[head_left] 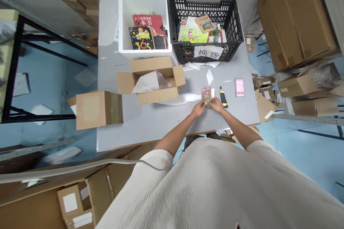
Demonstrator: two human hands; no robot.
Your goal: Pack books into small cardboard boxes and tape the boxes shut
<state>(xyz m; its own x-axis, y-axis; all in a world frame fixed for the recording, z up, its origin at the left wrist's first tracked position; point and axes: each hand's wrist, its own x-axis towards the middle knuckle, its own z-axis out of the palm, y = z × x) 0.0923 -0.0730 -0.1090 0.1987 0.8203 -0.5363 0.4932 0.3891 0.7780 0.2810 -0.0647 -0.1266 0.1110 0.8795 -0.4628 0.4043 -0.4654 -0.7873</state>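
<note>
A small book (206, 95) with a purple-red illustrated cover is held low over the front of the grey table. My left hand (199, 108) grips its lower left corner with closed fingers. At its lower right, my right hand (216, 105) pinches the edge, where a pale strip shows beside the cover. Just right of that hand lies a black and yellow utility knife (223, 97). To the left stands an open cardboard box (158, 95) with white paper (150, 81) inside.
A white foam bin (145, 54) and a black plastic crate (185, 48), both holding books, stand at the back. A closed carton (91, 111) sits at the table's left edge. A pink blurred rectangle (240, 87) lies right. Shelves with cartons flank both sides.
</note>
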